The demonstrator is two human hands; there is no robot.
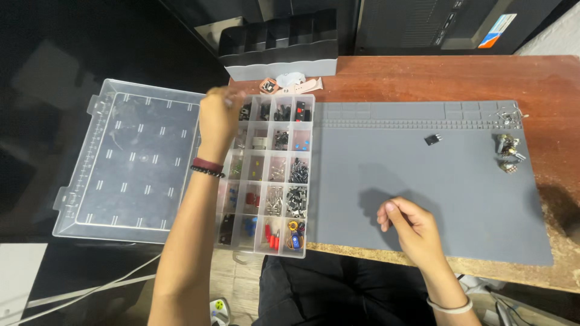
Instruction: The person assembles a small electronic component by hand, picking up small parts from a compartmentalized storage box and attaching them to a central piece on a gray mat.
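left fingertips [220, 99] blurred, organizer parts [284, 199] indistinct

Clear glossy plastic organizer box [266, 175], its open lid [130, 163] on the left same clear plastic, scuffed and reflective. Grey mat [423, 193] on the right looks like matt rubbery silicone, smooth with moulded ridges along the far edge, sitting on a reddish wooden table [459, 75] whose near edge is rough and chipped. Small shiny metal parts [509, 151] far right; black glossy plastic tray [279, 42] at the far side.
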